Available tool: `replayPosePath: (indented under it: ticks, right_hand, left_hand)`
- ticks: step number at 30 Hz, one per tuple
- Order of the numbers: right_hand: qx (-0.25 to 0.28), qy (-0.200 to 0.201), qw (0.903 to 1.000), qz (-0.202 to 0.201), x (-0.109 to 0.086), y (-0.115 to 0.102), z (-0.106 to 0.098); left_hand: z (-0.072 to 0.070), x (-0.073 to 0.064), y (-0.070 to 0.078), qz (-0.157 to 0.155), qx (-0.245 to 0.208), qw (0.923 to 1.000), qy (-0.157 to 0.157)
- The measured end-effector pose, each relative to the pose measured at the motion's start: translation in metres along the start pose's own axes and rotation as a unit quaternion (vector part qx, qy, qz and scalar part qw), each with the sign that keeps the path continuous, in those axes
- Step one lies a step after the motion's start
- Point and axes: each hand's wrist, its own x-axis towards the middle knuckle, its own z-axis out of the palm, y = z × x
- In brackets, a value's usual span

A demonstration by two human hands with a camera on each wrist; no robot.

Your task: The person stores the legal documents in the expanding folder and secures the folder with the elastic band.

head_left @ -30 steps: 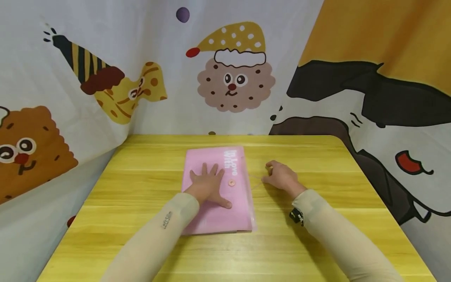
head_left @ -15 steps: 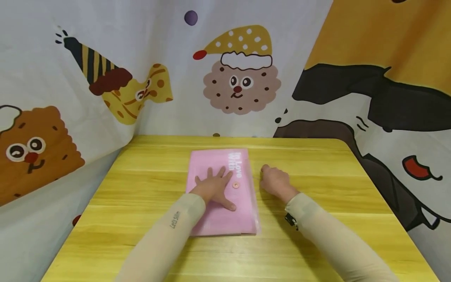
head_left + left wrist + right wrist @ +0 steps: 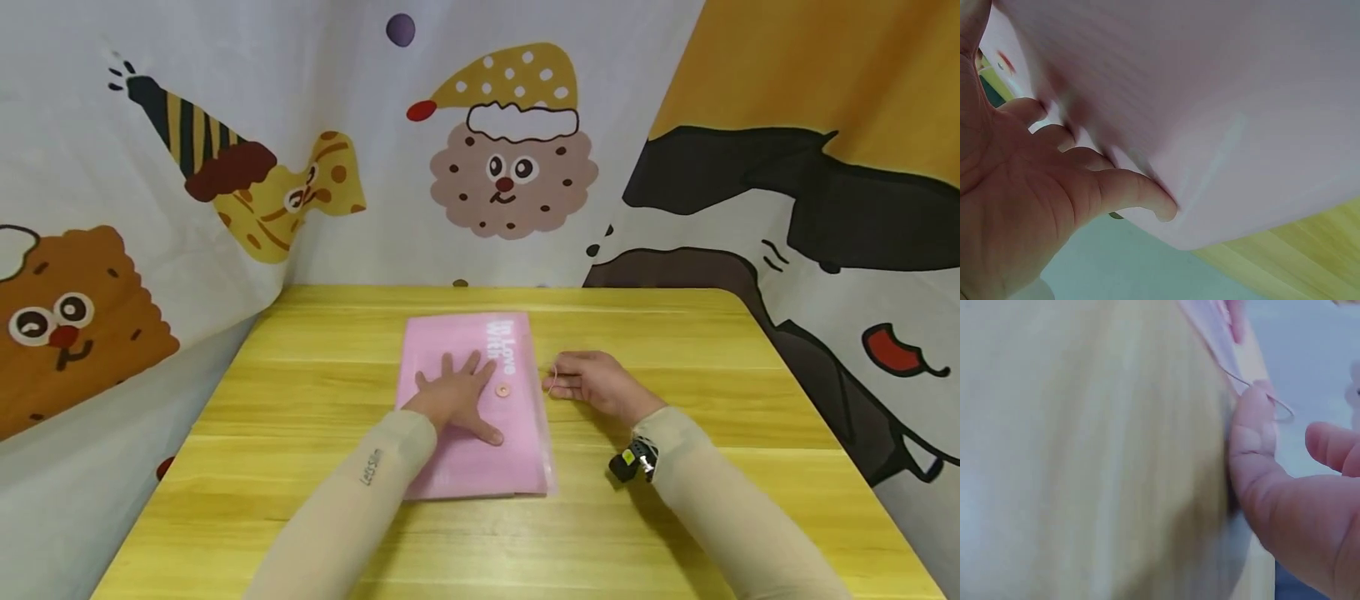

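Note:
A pink document folder (image 3: 517, 454) lies flat on the wooden table, with white lettering and a small round button (image 3: 503, 390) near its right edge. My left hand (image 3: 450, 402) rests on the folder's front with the fingers spread wide; the left wrist view shows its fingertips touching the pink surface (image 3: 1260, 125). Just right of the folder's edge, my right hand (image 3: 596, 385) pinches a thin string (image 3: 555, 379) at its fingertips. In the right wrist view the string (image 3: 1286, 412) runs from the folder across the thumb tip and bends into a curve.
The yellow wood-grain table (image 3: 300, 400) extends around the folder on every side. Behind it hangs a white curtain (image 3: 337, 75) printed with cartoon food. A small dark camera (image 3: 633, 462) is strapped to my right wrist.
My right hand has turned over from a curled, knuckles-up pose, and its fingers now point left with the string bent at their tips. The left hand stays in place on the folder.

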Motion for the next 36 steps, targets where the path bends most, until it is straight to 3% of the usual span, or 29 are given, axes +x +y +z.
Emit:
replayPosePath:
  ticks: [3, 8, 11, 14, 20, 23, 31, 36]
  right_hand:
    - [0.018, -0.041, 0.9982, 0.041, 0.0, 0.0, -0.01]
    - [-0.045, -0.101, 0.989, 0.098, -0.002, -0.001, -0.014]
    - [-0.073, -0.122, 0.9835, 0.113, 0.0, -0.001, -0.014]
    - [-0.059, -0.123, 0.9851, 0.106, 0.001, -0.001, -0.016]
    - [0.076, -0.079, 0.992, 0.062, 0.002, -0.003, -0.031]
    - [0.104, -0.076, 0.9908, 0.04, 0.002, -0.005, -0.035]
    - [0.106, -0.15, 0.9827, -0.026, 0.004, -0.002, -0.022]
    - [0.041, -0.121, 0.9909, -0.043, 0.003, 0.002, -0.011]
  left_hand:
    - [0.0, 0.0, 0.001, 0.0, 0.0, 1.0, 0.002]
    - [0.0, 0.0, 0.001, -0.001, -0.002, 1.0, -0.002]
    - [0.0, 0.0, 0.0, -0.001, -0.001, 1.0, -0.001]
    - [0.001, 0.0, -0.001, -0.001, -0.002, 1.0, 0.0]
    - [0.001, -0.001, -0.001, 0.002, -0.003, 1.0, -0.001]
    - [0.0, -0.002, -0.001, 0.001, -0.005, 1.0, 0.001]
    - [-0.002, -0.002, 0.0, 0.001, -0.009, 1.0, -0.001]
    - [-0.002, -0.002, 0.002, -0.001, -0.003, 1.0, -0.004]
